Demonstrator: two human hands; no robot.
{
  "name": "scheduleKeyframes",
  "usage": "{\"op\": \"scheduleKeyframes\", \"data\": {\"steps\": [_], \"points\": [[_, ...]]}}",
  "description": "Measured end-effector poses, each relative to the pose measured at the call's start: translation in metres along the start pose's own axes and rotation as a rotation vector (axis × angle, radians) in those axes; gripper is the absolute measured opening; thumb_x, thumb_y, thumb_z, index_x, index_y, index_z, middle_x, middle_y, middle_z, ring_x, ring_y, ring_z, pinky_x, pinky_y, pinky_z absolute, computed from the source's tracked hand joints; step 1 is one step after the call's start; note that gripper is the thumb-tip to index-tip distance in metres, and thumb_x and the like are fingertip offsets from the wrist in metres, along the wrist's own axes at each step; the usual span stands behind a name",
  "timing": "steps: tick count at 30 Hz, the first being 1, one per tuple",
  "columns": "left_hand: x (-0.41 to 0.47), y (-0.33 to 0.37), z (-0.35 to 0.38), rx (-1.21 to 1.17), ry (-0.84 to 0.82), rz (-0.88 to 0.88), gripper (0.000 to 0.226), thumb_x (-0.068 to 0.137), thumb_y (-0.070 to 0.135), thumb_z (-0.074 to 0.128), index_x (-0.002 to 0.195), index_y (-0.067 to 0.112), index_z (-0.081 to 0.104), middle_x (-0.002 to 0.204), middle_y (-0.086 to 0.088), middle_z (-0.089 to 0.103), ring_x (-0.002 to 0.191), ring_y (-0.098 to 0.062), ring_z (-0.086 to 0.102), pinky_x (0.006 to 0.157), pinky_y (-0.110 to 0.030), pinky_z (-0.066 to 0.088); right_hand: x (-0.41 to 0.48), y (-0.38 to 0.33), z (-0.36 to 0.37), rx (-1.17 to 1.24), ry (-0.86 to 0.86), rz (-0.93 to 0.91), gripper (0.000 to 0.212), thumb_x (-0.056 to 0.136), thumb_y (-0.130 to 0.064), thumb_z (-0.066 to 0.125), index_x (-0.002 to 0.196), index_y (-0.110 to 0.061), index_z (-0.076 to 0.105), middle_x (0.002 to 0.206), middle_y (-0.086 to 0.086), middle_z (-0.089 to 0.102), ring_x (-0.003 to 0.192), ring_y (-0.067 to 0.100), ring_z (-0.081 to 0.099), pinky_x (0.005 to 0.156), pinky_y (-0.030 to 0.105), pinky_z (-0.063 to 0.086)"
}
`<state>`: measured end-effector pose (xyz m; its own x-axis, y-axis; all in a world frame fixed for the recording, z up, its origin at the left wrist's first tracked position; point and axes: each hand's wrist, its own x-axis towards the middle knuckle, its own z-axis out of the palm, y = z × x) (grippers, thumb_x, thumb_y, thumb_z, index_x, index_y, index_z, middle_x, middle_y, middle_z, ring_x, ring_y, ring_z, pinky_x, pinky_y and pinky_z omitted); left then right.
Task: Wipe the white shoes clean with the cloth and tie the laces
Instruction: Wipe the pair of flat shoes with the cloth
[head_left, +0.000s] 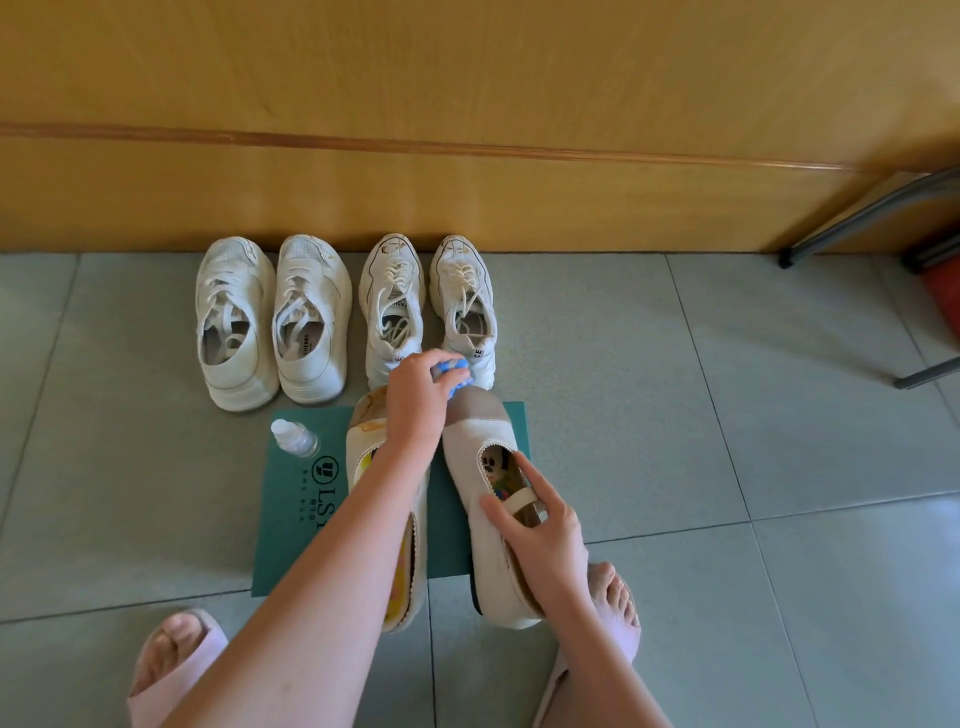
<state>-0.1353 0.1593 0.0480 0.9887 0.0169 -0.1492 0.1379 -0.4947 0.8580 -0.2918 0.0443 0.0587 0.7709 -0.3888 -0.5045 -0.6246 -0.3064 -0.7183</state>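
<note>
Two cream slip-on shoes lie on a green mat. My left hand is closed on a blue cloth and presses it against the tan toe cap of the right slip-on. My right hand grips that shoe at its opening, thumb on the side and a finger inside. My left forearm crosses over the left slip-on and hides much of it. Behind them stand two pairs of white laced sneakers, one pair on the left and one on the right, laces loose.
A small clear bottle with a white cap stands on the mat's left corner. A wooden panel runs along the back. Grey metal chair legs stand at the right. My feet in pink slippers rest on the grey floor tiles.
</note>
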Motion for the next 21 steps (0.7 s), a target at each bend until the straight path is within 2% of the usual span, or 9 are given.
{"op": "scheduleKeyframes", "data": {"steps": [5,7,9,11,15,18,21], "points": [[0.011,0.003,-0.014,0.07,-0.222,-0.047,0.027,0.089,0.023,0.063,0.112,0.008,0.067,0.097,-0.007,0.065,0.08,-0.012,0.057,0.054,-0.005,0.042,-0.001,0.001,-0.001,0.032,-0.006,-0.003,0.06,0.071,-0.056,0.07,0.125,-0.061,0.043,0.111,-0.023,0.063,0.093,-0.002,0.062,0.077,0.032,0.057],[0.009,0.008,-0.014,0.106,-0.231,-0.013,0.027,0.089,0.023,0.063,0.112,0.009,0.067,0.094,-0.003,0.063,0.082,-0.013,0.058,0.061,-0.01,0.045,0.0,0.001,-0.002,0.053,0.0,-0.001,0.06,0.071,-0.054,0.071,0.125,-0.059,0.045,0.111,-0.022,0.063,0.093,-0.001,0.062,0.078,0.032,0.057],[0.002,0.013,-0.012,0.108,-0.19,0.003,0.026,0.089,0.021,0.063,0.11,0.008,0.068,0.094,-0.006,0.067,0.08,-0.016,0.06,0.071,-0.025,0.052,-0.001,0.002,-0.002,0.071,0.002,0.0,0.06,0.072,-0.052,0.072,0.126,-0.057,0.046,0.112,-0.021,0.063,0.094,0.0,0.063,0.078,0.032,0.057],[-0.005,0.013,-0.01,0.14,-0.152,0.038,0.025,0.088,0.02,0.063,0.11,0.008,0.069,0.098,-0.011,0.069,0.083,-0.021,0.063,0.076,-0.033,0.053,-0.002,0.002,-0.002,0.075,0.004,0.003,0.06,0.073,-0.05,0.073,0.127,-0.055,0.047,0.112,-0.019,0.064,0.093,0.001,0.063,0.077,0.03,0.057],[-0.01,0.022,-0.01,0.27,-0.167,0.177,0.026,0.088,0.016,0.063,0.112,0.007,0.068,0.109,-0.012,0.064,0.097,-0.023,0.059,0.076,-0.022,0.043,-0.003,-0.002,-0.001,0.015,0.019,0.006,0.06,0.073,-0.054,0.07,0.127,-0.056,0.045,0.11,-0.022,0.063,0.091,-0.002,0.061,0.074,0.025,0.054],[-0.009,0.029,-0.009,0.3,-0.189,0.164,0.025,0.089,0.014,0.062,0.112,0.006,0.068,0.109,-0.015,0.063,0.097,-0.024,0.059,0.07,-0.015,0.035,-0.004,-0.003,0.004,-0.037,0.041,-0.003,0.06,0.072,-0.058,0.068,0.127,-0.058,0.042,0.11,-0.021,0.063,0.09,-0.002,0.061,0.073,0.028,0.055],[-0.016,0.029,-0.006,0.341,-0.171,0.166,0.027,0.09,0.017,0.062,0.114,0.008,0.067,0.107,-0.013,0.063,0.097,-0.023,0.057,0.069,-0.016,0.032,-0.006,-0.003,0.008,-0.074,0.071,-0.021,0.061,0.071,-0.062,0.066,0.126,-0.061,0.039,0.116,-0.024,0.061,0.099,-0.001,0.059,0.077,0.031,0.055]]}}
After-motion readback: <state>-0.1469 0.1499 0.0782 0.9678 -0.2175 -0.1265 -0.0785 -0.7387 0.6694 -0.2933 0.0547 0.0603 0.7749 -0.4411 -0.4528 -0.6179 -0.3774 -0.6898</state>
